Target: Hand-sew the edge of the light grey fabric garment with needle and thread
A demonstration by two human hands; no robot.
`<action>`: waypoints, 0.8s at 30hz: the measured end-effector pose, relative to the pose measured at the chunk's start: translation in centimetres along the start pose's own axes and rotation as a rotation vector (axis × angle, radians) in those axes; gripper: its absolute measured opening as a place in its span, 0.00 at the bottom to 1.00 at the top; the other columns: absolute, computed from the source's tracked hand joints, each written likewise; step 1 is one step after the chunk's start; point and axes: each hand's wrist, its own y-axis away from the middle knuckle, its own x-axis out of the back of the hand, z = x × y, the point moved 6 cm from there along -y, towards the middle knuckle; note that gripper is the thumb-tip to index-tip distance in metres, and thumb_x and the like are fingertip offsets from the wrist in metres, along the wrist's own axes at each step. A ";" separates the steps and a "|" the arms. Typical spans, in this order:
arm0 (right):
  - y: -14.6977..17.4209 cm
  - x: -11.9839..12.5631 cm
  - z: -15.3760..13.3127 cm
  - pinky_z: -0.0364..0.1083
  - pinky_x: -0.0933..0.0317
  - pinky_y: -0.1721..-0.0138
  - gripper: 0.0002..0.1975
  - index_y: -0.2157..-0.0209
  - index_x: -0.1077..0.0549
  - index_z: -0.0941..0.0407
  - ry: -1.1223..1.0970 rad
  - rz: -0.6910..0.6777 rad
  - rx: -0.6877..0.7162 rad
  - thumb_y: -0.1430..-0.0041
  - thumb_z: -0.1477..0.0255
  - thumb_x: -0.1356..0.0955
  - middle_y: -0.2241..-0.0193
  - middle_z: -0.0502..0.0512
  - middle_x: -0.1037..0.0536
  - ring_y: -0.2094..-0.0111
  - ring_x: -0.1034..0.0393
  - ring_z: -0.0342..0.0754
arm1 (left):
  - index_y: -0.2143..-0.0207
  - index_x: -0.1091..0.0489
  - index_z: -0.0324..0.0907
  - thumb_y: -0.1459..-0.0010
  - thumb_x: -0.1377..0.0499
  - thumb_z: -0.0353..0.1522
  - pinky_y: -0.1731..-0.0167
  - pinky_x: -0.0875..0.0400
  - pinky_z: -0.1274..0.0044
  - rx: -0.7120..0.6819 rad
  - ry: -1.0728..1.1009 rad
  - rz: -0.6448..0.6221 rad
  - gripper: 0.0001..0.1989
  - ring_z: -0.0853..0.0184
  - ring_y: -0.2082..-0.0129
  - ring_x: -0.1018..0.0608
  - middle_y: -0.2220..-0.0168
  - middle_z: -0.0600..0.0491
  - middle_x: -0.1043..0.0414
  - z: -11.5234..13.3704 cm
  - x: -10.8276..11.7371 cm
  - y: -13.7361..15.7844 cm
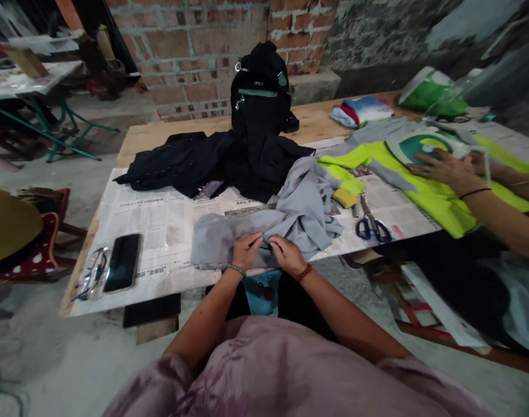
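Observation:
A light grey garment (299,202) lies bunched on the newspaper near the table's front edge. My left hand (247,250) pinches its edge, fingertips closed on the cloth. Close beside it, my right hand (288,255) is closed on the same edge, thumb and fingers together. A small dark spot shows between the fingertips, too small to name. To the right of the garment lie scissors (371,223) with dark blue handles. Behind it a black garment (194,159) is spread in loose folds.
A black backpack (259,87) stands at the back by the brick wall. A phone (123,262) and glasses (91,272) lie at the left. On the right, another person's hands press a green-and-white iron (420,145) on a neon yellow garment (424,191). Folded clothes (362,110) sit behind.

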 end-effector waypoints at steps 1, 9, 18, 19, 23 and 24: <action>0.1 -0.2 0.3 0.45 0.38 0.60 0.12 0.63 0.31 0.56 0.017 0.006 -0.005 0.39 0.70 0.44 0.66 0.57 0.25 0.64 0.30 0.47 | 0.62 0.25 0.42 0.43 0.44 0.35 0.63 0.29 0.74 -0.004 -0.005 -0.007 0.11 0.68 0.67 0.24 0.66 0.49 0.24 0.0 -0.1 0.0; 1.0 -0.9 1.6 0.44 0.39 0.60 0.12 0.63 0.31 0.54 0.049 0.021 -0.065 0.39 0.68 0.44 0.66 0.56 0.25 0.64 0.31 0.46 | 0.63 0.25 0.41 0.43 0.45 0.33 0.62 0.30 0.75 -0.021 -0.036 -0.019 0.10 0.68 0.65 0.26 0.68 0.50 0.25 0.7 0.1 -0.1; 0.8 -0.9 1.8 0.43 0.38 0.60 0.12 0.62 0.31 0.53 0.067 0.023 -0.087 0.38 0.68 0.44 0.66 0.55 0.25 0.64 0.30 0.46 | 0.63 0.26 0.42 0.43 0.45 0.33 0.63 0.30 0.74 -0.006 -0.043 -0.036 0.10 0.68 0.66 0.25 0.67 0.50 0.25 0.3 -0.2 0.1; 0.8 -1.0 1.8 0.43 0.38 0.60 0.12 0.62 0.32 0.53 0.072 0.023 -0.086 0.38 0.68 0.44 0.66 0.55 0.25 0.64 0.30 0.46 | 0.63 0.26 0.42 0.43 0.45 0.33 0.63 0.30 0.74 -0.003 -0.046 -0.038 0.10 0.68 0.66 0.25 0.67 0.50 0.25 0.2 -0.2 0.1; 0.8 -1.0 1.9 0.43 0.38 0.61 0.13 0.62 0.32 0.54 0.084 0.022 -0.080 0.38 0.68 0.45 0.66 0.55 0.25 0.64 0.30 0.46 | 0.62 0.26 0.42 0.43 0.45 0.33 0.63 0.29 0.75 -0.002 -0.049 -0.034 0.10 0.68 0.66 0.25 0.67 0.50 0.24 0.1 -0.3 0.1; 0.8 -1.0 1.9 0.43 0.38 0.61 0.13 0.62 0.32 0.54 0.084 0.021 -0.080 0.38 0.68 0.45 0.66 0.56 0.25 0.64 0.30 0.47 | 0.62 0.26 0.42 0.43 0.45 0.33 0.64 0.29 0.75 -0.007 -0.051 -0.032 0.10 0.68 0.66 0.25 0.67 0.50 0.24 0.1 -0.3 0.1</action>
